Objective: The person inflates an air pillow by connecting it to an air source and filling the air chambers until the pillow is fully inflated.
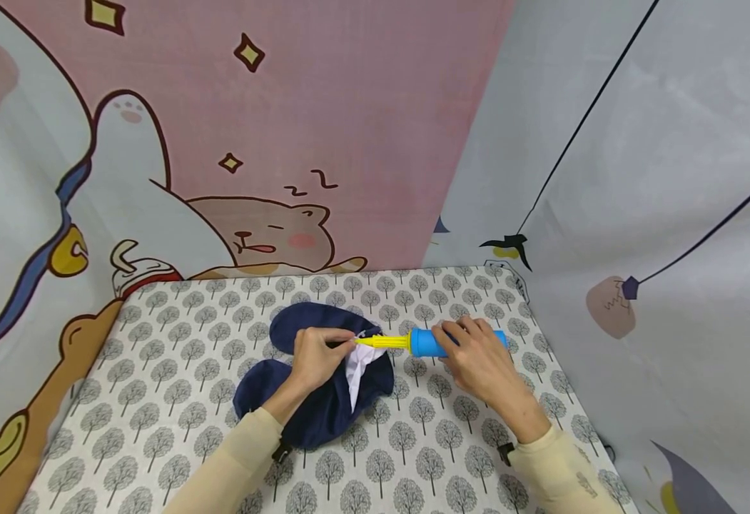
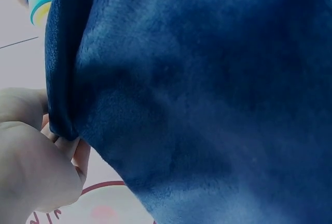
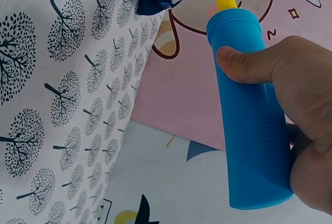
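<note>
A navy plush U-shaped neck pillow [image 1: 323, 421] lies on the table, its two rounded ends toward the left. White lining or bladder material [image 1: 355, 378] sticks out of its cover on the right side. My left hand [image 1: 313, 360] pinches this white part right at the tip of a yellow nozzle [image 1: 387, 342]. The nozzle belongs to a blue hand pump [image 1: 422, 343], held level by my right hand [image 1: 477, 360]. In the right wrist view the thumb lies along the pump's blue barrel [image 3: 254, 141]. Navy fabric [image 2: 207, 79] fills most of the left wrist view and covers the left fingertips.
A white cloth with grey trees [image 1: 175, 407] covers the table. Behind it hangs a pink fabric wall [image 1: 362, 128] with cartoon animals, and pale fabric [image 1: 670, 178] stands close on the right. Both wrists wear black straps near the sleeve cuffs.
</note>
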The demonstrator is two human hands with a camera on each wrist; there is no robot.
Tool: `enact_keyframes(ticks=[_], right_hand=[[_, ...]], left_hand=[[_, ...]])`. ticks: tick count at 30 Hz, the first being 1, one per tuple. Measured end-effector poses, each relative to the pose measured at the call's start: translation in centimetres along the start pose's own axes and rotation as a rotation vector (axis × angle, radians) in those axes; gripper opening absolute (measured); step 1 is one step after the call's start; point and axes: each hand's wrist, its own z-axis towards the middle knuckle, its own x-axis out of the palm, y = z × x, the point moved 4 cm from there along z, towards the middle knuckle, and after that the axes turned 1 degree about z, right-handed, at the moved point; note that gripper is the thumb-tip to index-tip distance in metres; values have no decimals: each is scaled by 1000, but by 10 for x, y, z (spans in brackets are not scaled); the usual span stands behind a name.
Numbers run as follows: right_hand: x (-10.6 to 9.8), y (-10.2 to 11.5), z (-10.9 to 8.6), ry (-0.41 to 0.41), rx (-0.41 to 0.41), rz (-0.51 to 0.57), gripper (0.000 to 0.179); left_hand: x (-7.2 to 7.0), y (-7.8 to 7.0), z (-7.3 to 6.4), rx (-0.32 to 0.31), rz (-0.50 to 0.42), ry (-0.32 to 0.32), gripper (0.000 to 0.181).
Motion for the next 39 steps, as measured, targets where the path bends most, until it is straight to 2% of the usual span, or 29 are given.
enact_keyframes(ticks=[7, 14, 21, 29, 32, 39], right_hand=[[5, 1, 0, 27, 16, 22, 68], [7, -9, -2, 79, 113, 151, 70], [3, -17, -4, 49, 143, 205, 68], [-1, -19, -4, 2, 128, 220, 68], [-3, -19, -3, -13, 119, 215, 69], [-6, -19, -2, -7, 109, 199, 70]], left_hand=[[0, 6, -3, 5, 6, 13, 20], [-3, 5, -3, 110, 7, 51, 22], [-7, -1, -3, 210, 20, 43, 29], [-9, -8, 1, 217, 37, 30, 38], [-9, -12, 2, 225, 33, 45, 41], [-3, -28, 6, 323, 15, 102, 39]])
